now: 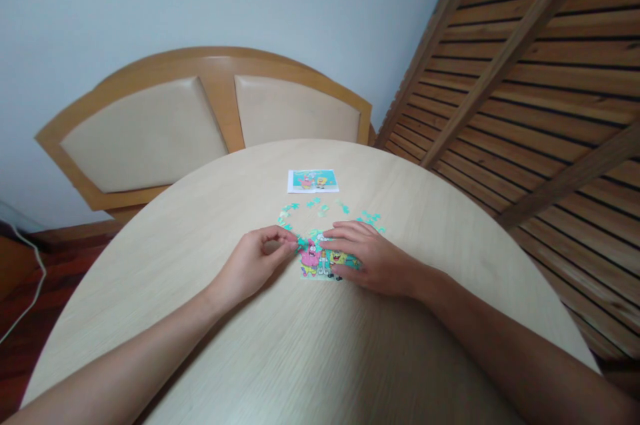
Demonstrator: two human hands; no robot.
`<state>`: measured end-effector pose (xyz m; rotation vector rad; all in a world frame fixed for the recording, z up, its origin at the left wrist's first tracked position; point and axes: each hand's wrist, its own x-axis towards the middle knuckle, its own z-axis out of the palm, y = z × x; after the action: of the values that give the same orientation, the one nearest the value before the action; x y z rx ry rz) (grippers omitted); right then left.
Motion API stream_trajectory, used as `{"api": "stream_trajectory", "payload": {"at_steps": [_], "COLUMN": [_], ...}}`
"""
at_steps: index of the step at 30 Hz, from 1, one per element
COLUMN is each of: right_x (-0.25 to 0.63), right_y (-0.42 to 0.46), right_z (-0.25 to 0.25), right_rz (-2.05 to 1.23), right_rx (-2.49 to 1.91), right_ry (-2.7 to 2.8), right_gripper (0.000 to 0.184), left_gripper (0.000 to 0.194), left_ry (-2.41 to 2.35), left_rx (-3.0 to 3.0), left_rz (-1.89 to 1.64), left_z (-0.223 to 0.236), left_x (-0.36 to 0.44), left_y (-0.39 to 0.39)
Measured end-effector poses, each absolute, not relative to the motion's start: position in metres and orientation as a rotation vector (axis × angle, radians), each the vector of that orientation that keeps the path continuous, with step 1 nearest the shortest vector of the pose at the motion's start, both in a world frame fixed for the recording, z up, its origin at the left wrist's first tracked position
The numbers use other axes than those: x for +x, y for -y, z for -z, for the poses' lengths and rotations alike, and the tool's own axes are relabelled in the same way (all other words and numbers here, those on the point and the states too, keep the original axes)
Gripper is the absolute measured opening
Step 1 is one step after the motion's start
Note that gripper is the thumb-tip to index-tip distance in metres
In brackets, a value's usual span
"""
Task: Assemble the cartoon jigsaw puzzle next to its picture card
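Note:
A partly joined jigsaw puzzle [311, 263] with pink, white and yellow cartoon figures lies flat on the round table. My left hand [263, 255] pinches a small teal puzzle piece [301, 243] between thumb and forefinger at the puzzle's upper left edge. Over the puzzle's right part rests my right hand [367, 257], its fingers spread and pointing left, covering some of the picture. Loose teal pieces [295, 207] lie in a rough arc beyond the puzzle, and several more [370, 217] are just past my right fingers.
Behind the loose pieces lies a reference picture [313, 181] with a white border. The pale wooden table [210, 358] has a curved far edge. Beyond it stands a bench back [229, 105] with cream panels, against the wall. A slatted wooden screen [540, 78] rises at the right.

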<state>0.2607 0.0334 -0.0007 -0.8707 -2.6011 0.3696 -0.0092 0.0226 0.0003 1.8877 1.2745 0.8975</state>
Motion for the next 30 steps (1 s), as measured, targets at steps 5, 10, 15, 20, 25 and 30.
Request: {"api": "stream_trajectory", "payload": {"at_steps": [5,10,15,20,25,30], "right_x": [0.241,0.234,0.251,0.271,0.278,0.280], "right_y": [-0.016,-0.007,-0.021,-0.033,-0.036,-0.037], "right_z": [-0.009,-0.015,-0.018,-0.025,-0.027,-0.025], "right_rz": [-0.528,-0.656,-0.924,-1.055,-0.991,-0.905], "right_rx": [-0.910,-0.937,-1.021,-1.106,-1.172,-1.165], "right_ry": [2.302,2.239,2.234,2.316,2.469,2.571], "right_gripper": [0.027,0.016,0.014,0.018,0.018,0.015], "left_gripper": [0.025,0.027,0.022,0.029,0.031,0.030], "left_ry": [-1.138,-1.045,-1.032,-0.908,-0.864,-0.858], "left_rx": [1.744,1.718,2.174,2.588,2.672,2.689], "left_rz": [-0.917,-0.911,-0.837,-0.631,-0.516,-0.486], "left_z": [-0.002,0.003,0.005,0.005,0.000,0.000], "left_x": [0.011,0.019,0.010,0.002,0.002,0.001], "left_y": [-0.003,0.006,0.003,-0.002,0.000,0.000]}}
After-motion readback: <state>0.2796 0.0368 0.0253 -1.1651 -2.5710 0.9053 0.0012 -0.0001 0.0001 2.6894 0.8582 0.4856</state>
